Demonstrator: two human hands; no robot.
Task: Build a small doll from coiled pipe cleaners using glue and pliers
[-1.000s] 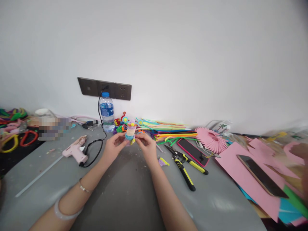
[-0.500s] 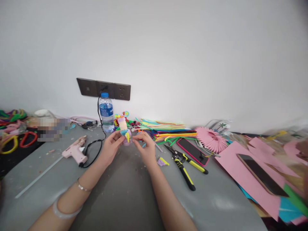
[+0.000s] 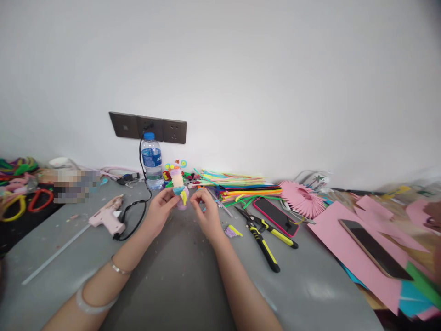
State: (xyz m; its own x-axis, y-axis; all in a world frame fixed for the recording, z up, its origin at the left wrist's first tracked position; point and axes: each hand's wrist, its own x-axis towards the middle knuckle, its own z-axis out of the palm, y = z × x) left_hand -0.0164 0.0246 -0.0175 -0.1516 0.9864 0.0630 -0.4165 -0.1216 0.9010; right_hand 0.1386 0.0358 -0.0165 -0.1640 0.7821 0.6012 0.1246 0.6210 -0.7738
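Observation:
My left hand [image 3: 160, 209] is closed round the base of a small pastel pipe-cleaner figure [image 3: 179, 186] with cream, blue, yellow and lilac bands, held upright above the grey table [image 3: 179, 276]. My right hand [image 3: 206, 214] sits just to its right, fingertips pinched near the figure's lower part; what they pinch is too small to make out. A short lilac and yellow pipe-cleaner scrap [image 3: 232, 231] lies by my right wrist.
A pink glue gun [image 3: 108, 216] with black cord lies left. A water bottle [image 3: 151, 161] stands below wall sockets [image 3: 148, 127]. Pipe cleaners [image 3: 241, 186], yellow-handled pliers [image 3: 263, 239], two phones [image 3: 275, 216] [image 3: 374, 250], a pink paper fan [image 3: 303, 197] and pink paper sheets [image 3: 344, 248] lie right.
The figure has tipped and shifted left, now held mainly by my left hand. My right hand has come off its side and hovers pinched beside it.

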